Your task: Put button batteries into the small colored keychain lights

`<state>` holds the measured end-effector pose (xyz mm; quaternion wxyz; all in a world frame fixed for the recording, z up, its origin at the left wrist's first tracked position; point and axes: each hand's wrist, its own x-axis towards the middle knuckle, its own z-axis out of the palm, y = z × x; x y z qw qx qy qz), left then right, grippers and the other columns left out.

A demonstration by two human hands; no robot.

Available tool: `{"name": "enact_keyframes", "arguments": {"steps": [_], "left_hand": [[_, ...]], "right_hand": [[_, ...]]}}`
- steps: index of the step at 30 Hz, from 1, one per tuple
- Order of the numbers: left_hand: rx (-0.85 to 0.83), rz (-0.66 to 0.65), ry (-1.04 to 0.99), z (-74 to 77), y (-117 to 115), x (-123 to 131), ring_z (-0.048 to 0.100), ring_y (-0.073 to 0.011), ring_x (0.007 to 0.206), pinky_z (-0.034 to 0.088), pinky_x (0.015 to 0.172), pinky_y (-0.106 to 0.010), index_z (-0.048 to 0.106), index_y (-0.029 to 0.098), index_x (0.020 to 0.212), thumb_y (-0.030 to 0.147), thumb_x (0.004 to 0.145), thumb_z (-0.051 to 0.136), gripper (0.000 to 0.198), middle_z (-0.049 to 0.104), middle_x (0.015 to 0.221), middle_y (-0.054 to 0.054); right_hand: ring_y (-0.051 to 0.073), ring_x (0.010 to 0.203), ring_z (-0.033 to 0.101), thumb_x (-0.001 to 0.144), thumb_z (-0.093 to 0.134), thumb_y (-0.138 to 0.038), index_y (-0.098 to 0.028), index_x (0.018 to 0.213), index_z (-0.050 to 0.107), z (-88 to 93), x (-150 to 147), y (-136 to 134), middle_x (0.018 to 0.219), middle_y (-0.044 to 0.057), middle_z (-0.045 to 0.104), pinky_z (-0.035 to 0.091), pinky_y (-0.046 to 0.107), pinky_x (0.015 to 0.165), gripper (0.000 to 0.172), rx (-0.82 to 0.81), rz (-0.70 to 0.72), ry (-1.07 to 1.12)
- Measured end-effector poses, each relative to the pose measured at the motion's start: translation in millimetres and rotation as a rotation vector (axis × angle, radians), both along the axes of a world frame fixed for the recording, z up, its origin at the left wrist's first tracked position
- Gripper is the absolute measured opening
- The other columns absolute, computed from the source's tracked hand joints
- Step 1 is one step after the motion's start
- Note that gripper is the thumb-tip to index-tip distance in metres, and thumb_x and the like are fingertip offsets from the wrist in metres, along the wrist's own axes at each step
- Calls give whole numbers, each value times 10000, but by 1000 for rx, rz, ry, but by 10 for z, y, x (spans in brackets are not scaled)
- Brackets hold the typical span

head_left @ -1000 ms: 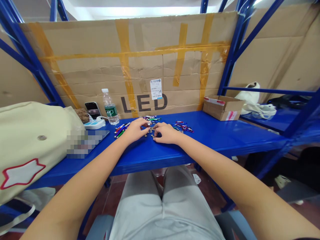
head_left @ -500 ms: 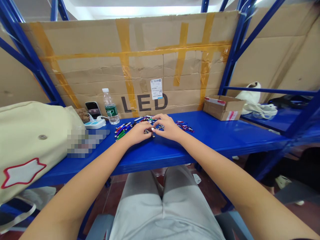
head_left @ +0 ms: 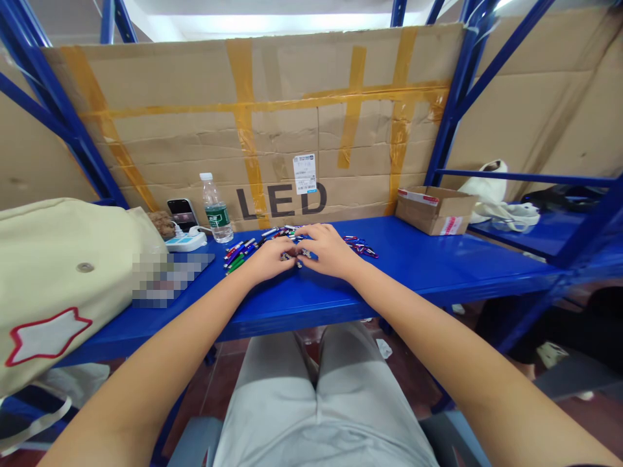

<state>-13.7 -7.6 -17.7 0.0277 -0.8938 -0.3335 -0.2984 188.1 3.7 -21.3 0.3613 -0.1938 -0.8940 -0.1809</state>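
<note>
My left hand (head_left: 270, 260) and my right hand (head_left: 329, 250) meet over the blue table, their fingertips almost touching. The left fingers are curled in a pinch, and whatever they hold is too small to make out. My right hand is bent with thumb and fingers drawn together at the left hand's tips; any item there is hidden. Small metallic pieces (head_left: 305, 254) lie under and between the hands. Left of them are slim pen-like tubes (head_left: 239, 251) in blue, red and green. Past my right hand is a heap of blue and red tubes (head_left: 359, 246).
A water bottle (head_left: 217, 211), a power strip (head_left: 187, 240) and a phone (head_left: 182, 213) stand at the back left. A cream bag (head_left: 73, 259) covers the table's left end. On the right sits a cardboard box (head_left: 435, 211). A large cardboard sheet (head_left: 189, 143) closes off the back.
The small white tip that showed between my fingertips is out of sight. My right fingers have shifted slightly; both hands stay over the same spot.
</note>
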Motion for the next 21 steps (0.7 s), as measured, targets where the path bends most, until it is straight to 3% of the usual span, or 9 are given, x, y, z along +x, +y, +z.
{"name": "enact_keyframes", "arguments": {"steps": [5,11,21], "left_hand": [[22,9,-16,10,-12,10,590,-173,804,473,774,-304,649,168,831,203,799,526,132,646,854,-54],[15,34,6,6,-10,-3,595,-175,836,475,799,-305,653,177,843,215,807,520,143,651,870,-51],[21,17,30,4,-11,6,588,-179,849,472,809,-309,646,167,864,216,828,506,152,640,869,-60]], "right_hand": [[233,1013,501,875,524,-251,-192,871,656,18,-9,-1,1130,98,607,334,383,847,145,-1,-16,27],[241,1015,484,880,510,-239,-222,950,676,6,-15,6,1132,90,594,322,391,849,181,-15,-47,-8],[216,926,489,874,514,-218,-189,822,655,14,-50,19,1038,86,617,327,354,789,154,-7,-44,-31]]}}
